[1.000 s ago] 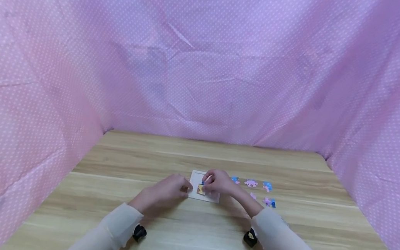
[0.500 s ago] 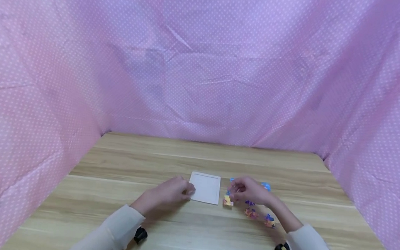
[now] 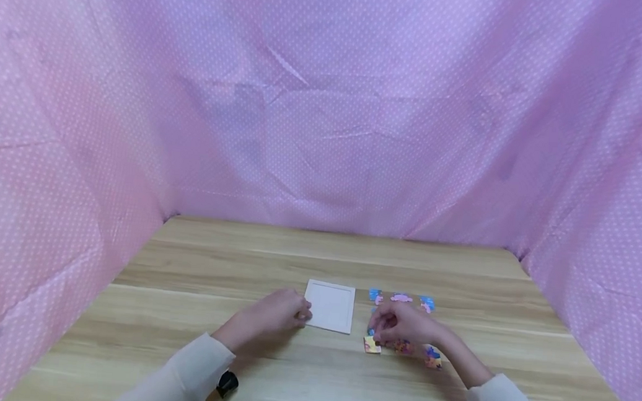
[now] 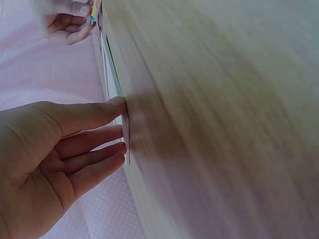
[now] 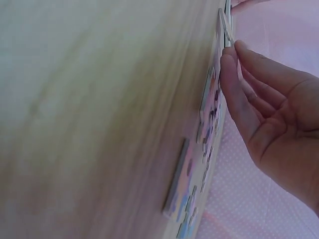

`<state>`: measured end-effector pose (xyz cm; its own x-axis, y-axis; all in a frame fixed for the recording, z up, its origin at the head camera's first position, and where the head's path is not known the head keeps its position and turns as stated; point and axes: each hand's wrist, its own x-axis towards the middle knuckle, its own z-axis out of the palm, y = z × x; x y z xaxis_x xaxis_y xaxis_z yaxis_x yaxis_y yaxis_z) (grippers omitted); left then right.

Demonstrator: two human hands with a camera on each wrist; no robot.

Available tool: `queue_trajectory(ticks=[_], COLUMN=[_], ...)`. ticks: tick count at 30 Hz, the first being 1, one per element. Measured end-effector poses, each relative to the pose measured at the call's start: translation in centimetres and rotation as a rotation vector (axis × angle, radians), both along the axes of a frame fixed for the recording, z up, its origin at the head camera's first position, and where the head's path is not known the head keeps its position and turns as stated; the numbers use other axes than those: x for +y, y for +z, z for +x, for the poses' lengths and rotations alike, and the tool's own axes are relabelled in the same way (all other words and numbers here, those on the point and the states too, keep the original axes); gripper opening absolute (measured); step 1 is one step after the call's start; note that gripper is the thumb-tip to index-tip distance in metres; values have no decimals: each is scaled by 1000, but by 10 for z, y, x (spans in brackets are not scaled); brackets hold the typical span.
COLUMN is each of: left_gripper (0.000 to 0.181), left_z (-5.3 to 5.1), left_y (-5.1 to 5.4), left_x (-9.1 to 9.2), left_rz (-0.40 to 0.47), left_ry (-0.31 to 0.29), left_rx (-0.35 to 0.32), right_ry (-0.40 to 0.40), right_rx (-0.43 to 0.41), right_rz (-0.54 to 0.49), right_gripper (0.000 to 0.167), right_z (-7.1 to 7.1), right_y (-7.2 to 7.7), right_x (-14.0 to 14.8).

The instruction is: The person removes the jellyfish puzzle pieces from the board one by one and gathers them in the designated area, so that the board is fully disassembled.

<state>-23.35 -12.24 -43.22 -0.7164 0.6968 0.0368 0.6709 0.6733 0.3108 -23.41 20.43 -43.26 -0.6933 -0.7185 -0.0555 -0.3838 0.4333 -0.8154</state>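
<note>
A white square puzzle tray (image 3: 331, 307) with a raised rim lies flat on the table, with no pieces in it. My left hand (image 3: 275, 312) holds its left edge, thumb and fingertips against the rim in the left wrist view. To the tray's right, my right hand (image 3: 408, 324) pinches a yellow puzzle piece (image 3: 372, 346) between thumb and fingers. The right wrist view shows this piece (image 5: 225, 27) edge-on and tilted. Several puzzle pieces lie around and beneath the right hand, some hidden by it. A blue-and-pink piece (image 3: 427, 303) is at the back right.
Other loose pieces include a pink one (image 3: 402, 298) in the back row and an orange-purple one (image 3: 433, 357) at the front right. Pink dotted cloth (image 3: 326, 132) walls in the wooden table (image 3: 228, 250) at the back and sides.
My right hand has moved from over the tray to the pieces on the right, carrying the yellow piece away from the tray. My left hand stays at the tray's left edge.
</note>
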Motion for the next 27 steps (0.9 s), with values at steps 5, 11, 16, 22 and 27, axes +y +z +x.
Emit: queue_trajectory(ticks=[5, 11, 16, 22, 27], left_gripper=[12, 8, 22, 13, 26], left_z=[3, 2, 0, 2, 1], left_y=[-1, 1, 2, 6, 11], left_x=[1, 3, 1, -7, -14], left_rz=[22, 19, 29, 102, 131], left_ry=[28, -14, -59, -9, 76], left_rx=[-9, 7, 14, -107, -69], right_ry=[-24, -57, -60, -165, -280], right_rx=[34, 103, 113, 132, 76], right_rz=[28, 122, 124, 33, -53], right_gripper=[13, 11, 8, 13, 27], right_z=[4, 6, 4, 1, 6], right_y=[2, 5, 6, 13, 24], right_x=[-1, -1, 3, 17, 40])
